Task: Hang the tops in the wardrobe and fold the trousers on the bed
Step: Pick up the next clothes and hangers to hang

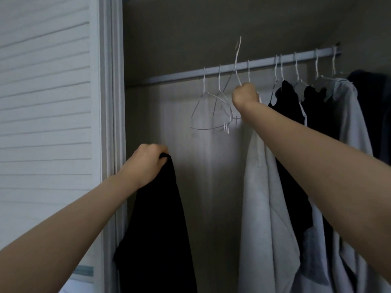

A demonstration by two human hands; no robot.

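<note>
Black top and wire hanger held at the wardrobe rail.

The black top (pixel 156 218) is gripped by the left hand (pixel 146 163), hanging below it; a wire hanger (pixel 238 60) is clenched in the right hand (pixel 245 94), lifted above the rail (pixel 169 76).

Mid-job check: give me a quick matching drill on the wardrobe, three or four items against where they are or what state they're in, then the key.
Column one:
1. black garment
2. lifted wire hanger
3. empty wire hangers
4. pale grey shirt

Column two:
A. hooked on the rail, bare, left of the right hand
B. gripped by the left hand, hanging down
C. on the rail, beneath the right forearm
D. gripped by the right hand, hook above the rail

Pairs: 1-B, 2-D, 3-A, 4-C
</note>
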